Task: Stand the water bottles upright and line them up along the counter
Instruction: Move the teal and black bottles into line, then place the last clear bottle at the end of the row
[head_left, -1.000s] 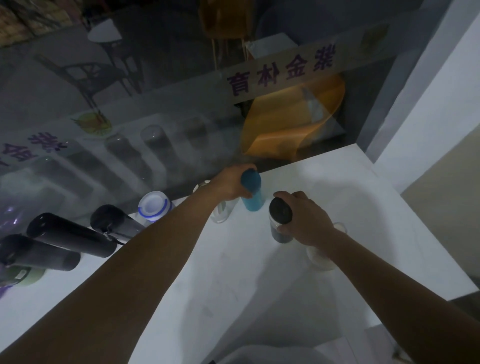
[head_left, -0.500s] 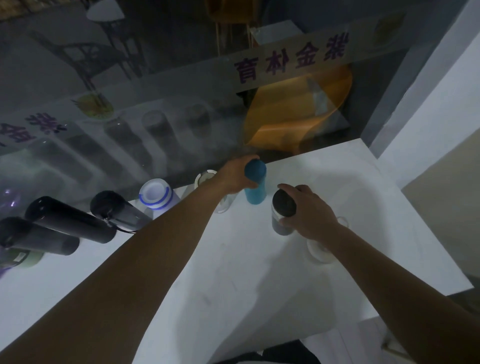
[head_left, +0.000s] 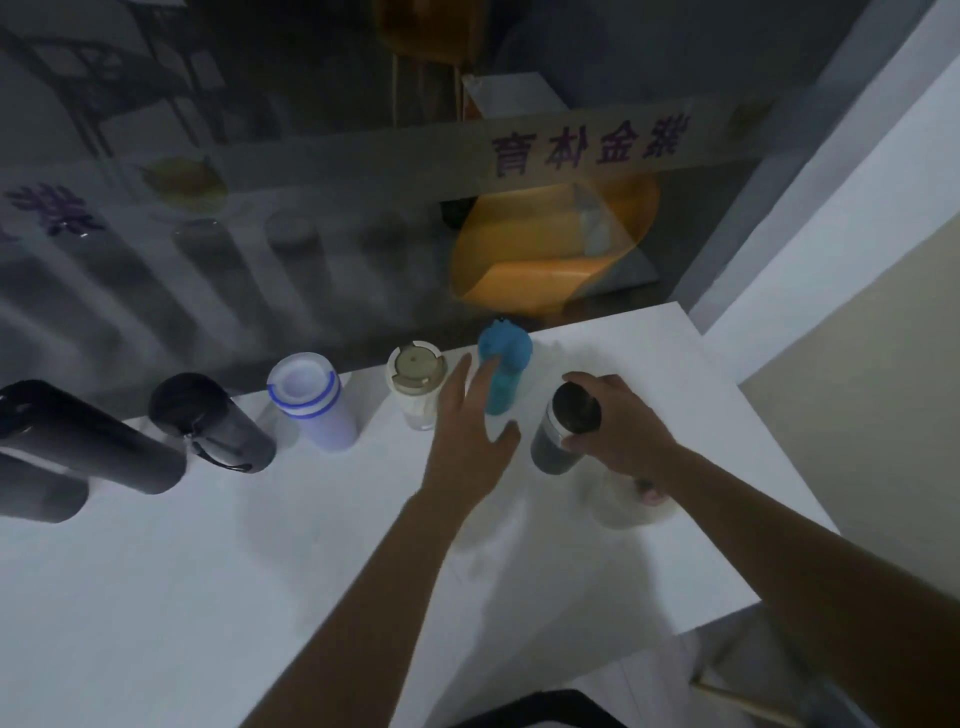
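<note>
A dark bottle with a black lid (head_left: 566, 428) stands upright on the white counter (head_left: 260, 597), toward its right end and a little nearer the camera than the row behind it. The right hand (head_left: 621, 434) wraps around this bottle's upper part from the right, thumb and fingers curled at the lid, grasping it.

Just left of it and farther back stands the blue bottle (head_left: 503, 371), upright near the glass panel (head_left: 260, 234). The left hand (head_left: 472, 441) is spread open in front of the blue bottle, fingers extended and apart, holding nothing; its fingertips overlap the bottle's lower left side in this view, and whether they touch it cannot be told because of blur.

To the left the row continues along the back edge: a clear bottle with a beige lid (head_left: 418, 382), then a pale lavender bottle with blue rings (head_left: 311, 400), then a dark grey bottle with a strap (head_left: 208, 421), all upright and set just beside one another. At the far left a tall black bottle (head_left: 88, 436) and another dark bottle (head_left: 36, 488), partly cut off by the frame edge, also stand on the counter.

Below the right wrist a pale translucent container (head_left: 623, 501) sits on the counter, too blurred to identify further.
</note>
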